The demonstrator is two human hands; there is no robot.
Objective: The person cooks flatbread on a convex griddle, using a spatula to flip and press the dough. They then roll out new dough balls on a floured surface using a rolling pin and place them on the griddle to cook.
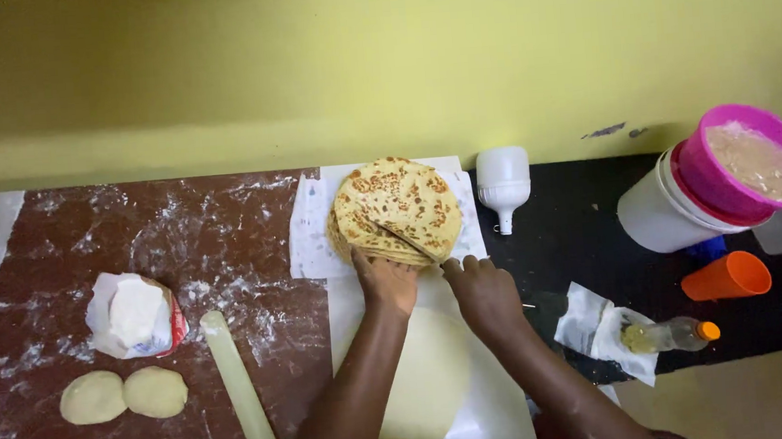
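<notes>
1. where the two forearms reach up from the bottom edge, both hands meet the stack of round, brown-spotted cooked flatbreads (399,208) at its near edge.
2. left hand (386,284): fingers curled under the stack's lower left rim, gripping it.
3. right hand (483,291): fingertips touch the lower right rim; cannot tell whether it grips or only rests there.
4. stack lies on white paper (310,243) on the desk (62,233), against the yellow wall.
5. flat round of pale rolled-out raw dough (430,382) lies on a white board (501,413) just below the hands, partly under the forearms.
6. left of it: long pale wooden rolling stick (238,391), two small raw dough discs (123,395), open white flour bag (134,314); the brown surface is dusted with flour.
7. right side: white bulb-shaped lamp (503,184), white bucket (657,215) holding a pink bowl (743,165), orange plastic cup (730,276), clear oil bottle with orange cap (670,334).
</notes>
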